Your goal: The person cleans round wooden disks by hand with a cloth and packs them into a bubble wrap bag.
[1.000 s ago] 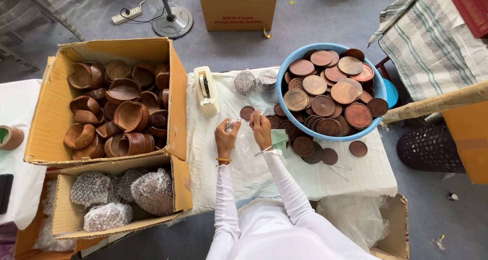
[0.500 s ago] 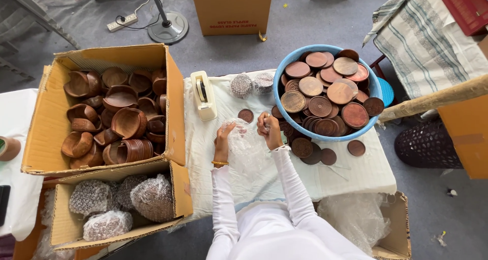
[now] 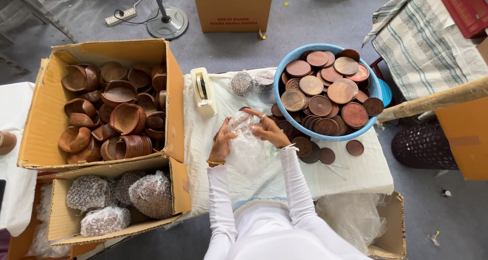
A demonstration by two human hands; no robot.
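Grey carpet floor, w/ a white-cloth tabletop in the middle. Vs. half a sec earlier: both hands had drawn closer together, bubble wrap now bunched higher betw. them, top end raised near the fingers. Left hand had its grip closed on the wrap's left edge; right hand pinched the top, fingers curled round it. Whatever sat inside the wrap was hard to make out.

Packages: big open cardboard box at left, full of brown wooden bowls; a smaller box below it w/ bubble-wrapped bundles. A closed brown carton at top had red print on its side. Blue basin at right held round wooden discs; a few discs lay loose beside it. Cream tape dispenser sat near the big box's corner. Two small wrapped bundles lay just left of the basin. Box at bottom right cut off by frame edge.
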